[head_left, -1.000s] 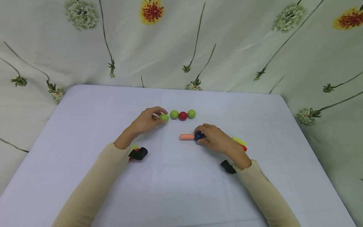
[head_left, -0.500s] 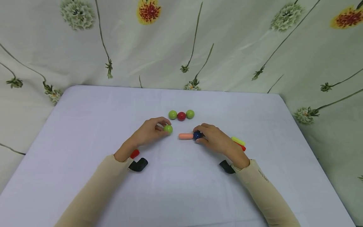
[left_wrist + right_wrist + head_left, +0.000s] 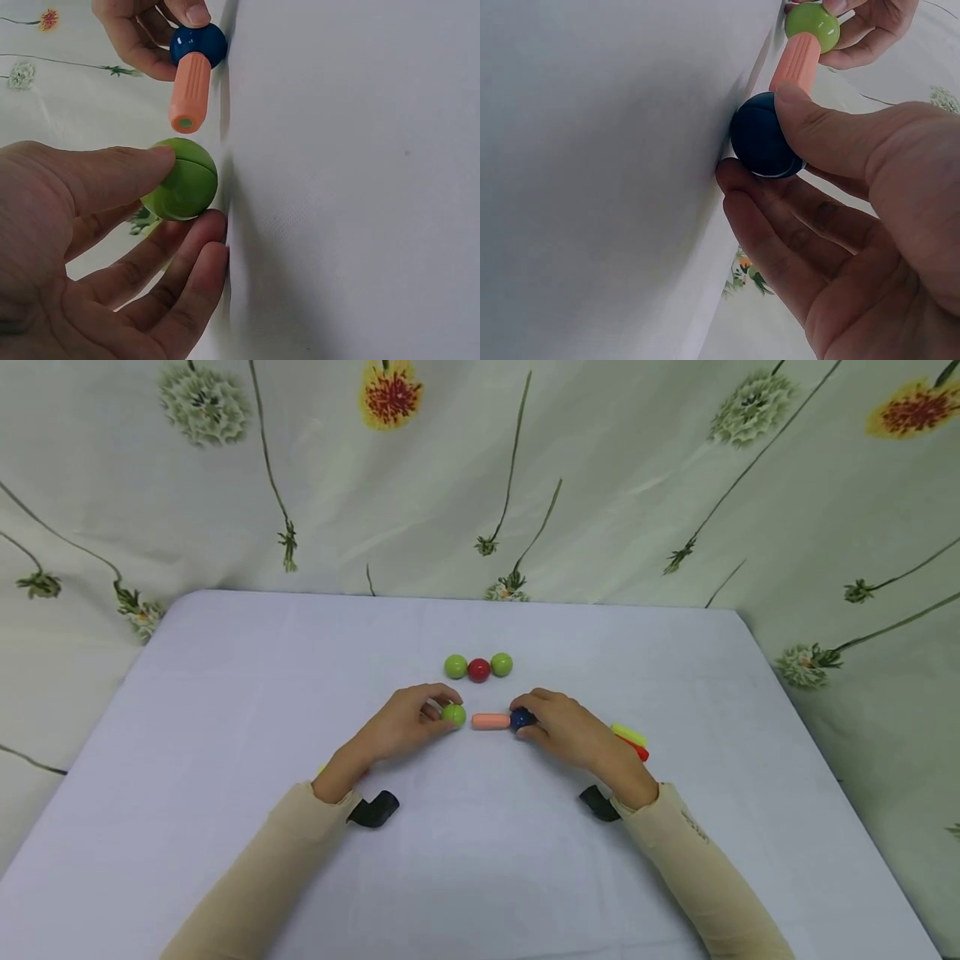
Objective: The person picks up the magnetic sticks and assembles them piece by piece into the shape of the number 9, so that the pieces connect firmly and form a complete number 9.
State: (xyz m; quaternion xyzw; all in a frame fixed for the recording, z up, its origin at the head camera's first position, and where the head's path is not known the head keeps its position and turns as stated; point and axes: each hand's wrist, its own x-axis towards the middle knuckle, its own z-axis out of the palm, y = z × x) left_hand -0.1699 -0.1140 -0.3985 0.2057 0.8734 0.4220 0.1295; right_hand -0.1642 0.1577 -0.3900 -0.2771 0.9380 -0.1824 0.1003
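I have left hand pinching a green ball near an orange stick; right hand pinching its blue ball.

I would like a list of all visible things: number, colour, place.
Held green ball: 1, green, in left hand
Blue ball: 1, blue, in right hand
Orange rod: 1, orange, at blue ball
Red ball: 1, red, farther row
Other green balls: 2, green, flanking red ball
Black pieces: 2, black, beside sleeves
Yellow piece: 1, yellow, near right hand
Red piece: 1, red, beside yellow piece
Half-hidden pieces: count unclear, red and yellow, by left hand
Table: 1, whitish, beneath these
Backdrop: 1, pale, flower-printed, behind table
Hands: 2, bare, over table
Sleeves: 2, beige, lower edge
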